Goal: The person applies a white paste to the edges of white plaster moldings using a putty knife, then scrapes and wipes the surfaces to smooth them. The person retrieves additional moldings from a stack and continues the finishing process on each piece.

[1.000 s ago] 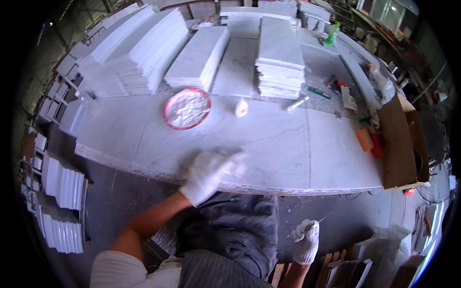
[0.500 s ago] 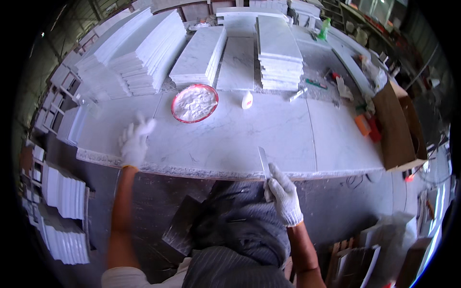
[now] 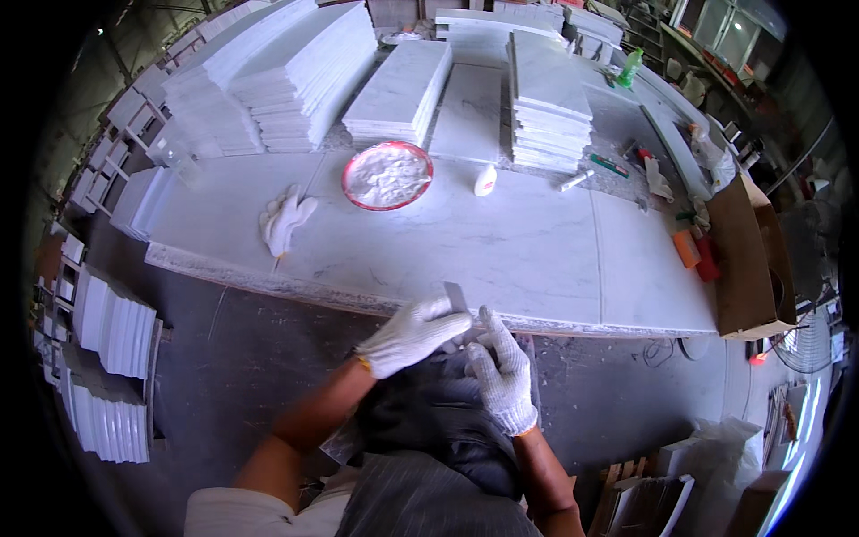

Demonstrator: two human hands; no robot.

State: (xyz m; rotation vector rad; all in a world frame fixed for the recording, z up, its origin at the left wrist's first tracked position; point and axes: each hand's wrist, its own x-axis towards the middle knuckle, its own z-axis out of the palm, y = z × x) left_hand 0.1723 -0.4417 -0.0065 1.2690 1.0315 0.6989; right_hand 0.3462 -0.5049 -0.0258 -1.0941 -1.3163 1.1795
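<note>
A thin metal scraper blade (image 3: 456,296) rises in front of me, close to the table's front edge. My left hand (image 3: 413,340), in a white knitted glove, closes around the blade from the left. My right hand (image 3: 503,376), gloved the same way, is curled at the scraper's lower end, which the fingers partly hide. A loose pair of white gloves (image 3: 284,221) lies on the white marble slab (image 3: 429,246). Beyond it, a red-rimmed bowl (image 3: 355,199) holds white paste. To the bowl's right stands a small white bottle (image 3: 485,181).
Stacked marble slabs (image 3: 550,98) line the far side. A cardboard box (image 3: 747,259) stands at the right end, beside orange and red items (image 3: 696,251). A green tool (image 3: 609,165) and a white tube (image 3: 575,180) lie behind. More slabs (image 3: 116,340) stand on the left.
My left hand has come from the loose gloves on the slab to the scraper, meeting my right hand. The right hand has shifted slightly left, and the head view has moved a little.
</note>
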